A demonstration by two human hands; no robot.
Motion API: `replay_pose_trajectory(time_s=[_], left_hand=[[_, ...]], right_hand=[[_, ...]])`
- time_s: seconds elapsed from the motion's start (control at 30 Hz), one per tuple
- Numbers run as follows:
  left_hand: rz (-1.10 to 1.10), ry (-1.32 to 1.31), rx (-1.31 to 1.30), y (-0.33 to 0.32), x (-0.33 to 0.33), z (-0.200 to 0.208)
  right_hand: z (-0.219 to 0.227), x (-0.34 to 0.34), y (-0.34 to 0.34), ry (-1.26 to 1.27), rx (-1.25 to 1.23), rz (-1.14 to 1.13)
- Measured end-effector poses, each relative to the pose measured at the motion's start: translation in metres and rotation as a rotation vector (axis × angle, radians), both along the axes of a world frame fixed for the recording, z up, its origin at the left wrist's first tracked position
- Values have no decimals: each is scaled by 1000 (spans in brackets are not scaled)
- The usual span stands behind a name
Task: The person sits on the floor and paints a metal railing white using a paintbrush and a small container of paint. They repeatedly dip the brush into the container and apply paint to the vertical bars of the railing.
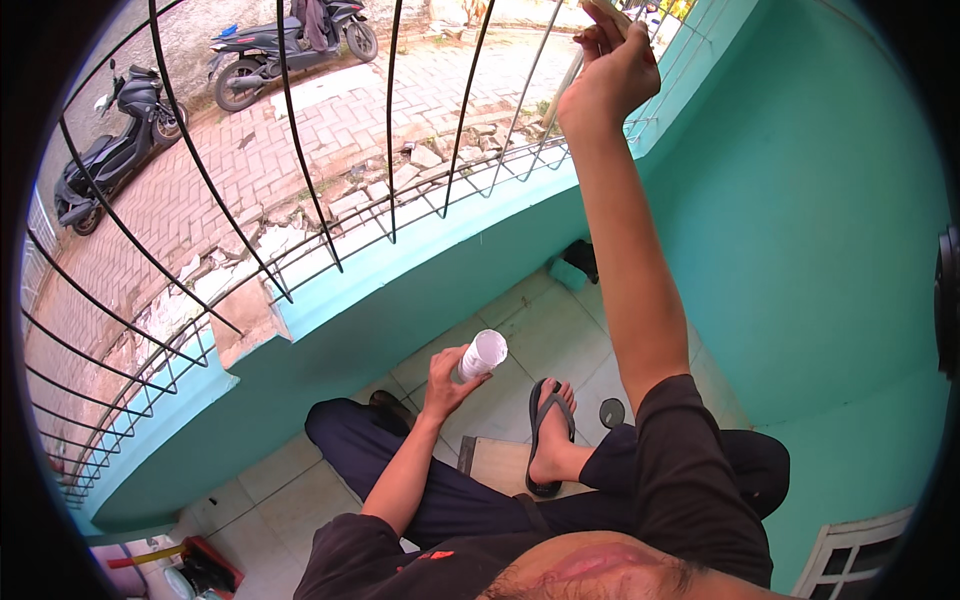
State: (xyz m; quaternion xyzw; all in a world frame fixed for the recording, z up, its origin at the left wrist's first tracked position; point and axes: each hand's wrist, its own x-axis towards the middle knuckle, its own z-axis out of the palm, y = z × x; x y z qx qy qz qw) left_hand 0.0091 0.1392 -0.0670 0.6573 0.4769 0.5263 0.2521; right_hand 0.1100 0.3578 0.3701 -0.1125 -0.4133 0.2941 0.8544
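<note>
Over the floor in front of me, my left hand point(450, 382) is wrapped around a white cylindrical container point(483, 353), which leans a little to the right. Its pale round end faces up; what is inside cannot be made out. My right arm stretches far up and forward, with my right hand point(612, 75) raised beside the window bars point(450, 130). The fingers of that hand are bent and pressed together, and whatever they pinch, if anything, is hidden. A small dark round disc point(612, 413) lies on the tiles near my sandalled foot point(553, 430).
A low turquoise wall point(400, 330) carries the black bars, and a tall turquoise wall point(800, 230) rises on the right. Beyond the bars, two motorbikes point(125, 145) stand on brick paving. A dark item on a turquoise block point(570, 272) sits in the far corner.
</note>
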Motion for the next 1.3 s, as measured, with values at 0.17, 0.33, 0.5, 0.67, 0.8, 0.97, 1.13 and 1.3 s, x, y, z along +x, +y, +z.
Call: replay_pose_trajectory(time_s=[0.17, 0.33, 0.5, 0.67, 0.8, 0.97, 1.13, 1.3], left_hand=[[-6, -25, 18, 5, 0, -8], [-19, -10, -4, 2, 4, 7], [-18, -12, -18, 0, 1, 8], [2, 10, -27, -2, -2, 0], [-21, 11, 0, 3, -1, -6], [-2, 15, 5, 2, -3, -2], [2, 12, -11, -1, -2, 4], [3, 0, 10, -2, -2, 3]], right_hand=[[-6, 14, 22, 28, -61, 18], [-2, 32, 20, -56, -129, -20], [0, 28, 20, -71, -135, -10], [-5, 26, 23, -78, -141, -4], [1, 31, 23, -70, -98, -33], [4, 13, -6, -33, -39, -58], [15, 18, -10, -103, -5, -15], [3, 18, -4, -69, -59, -74]])
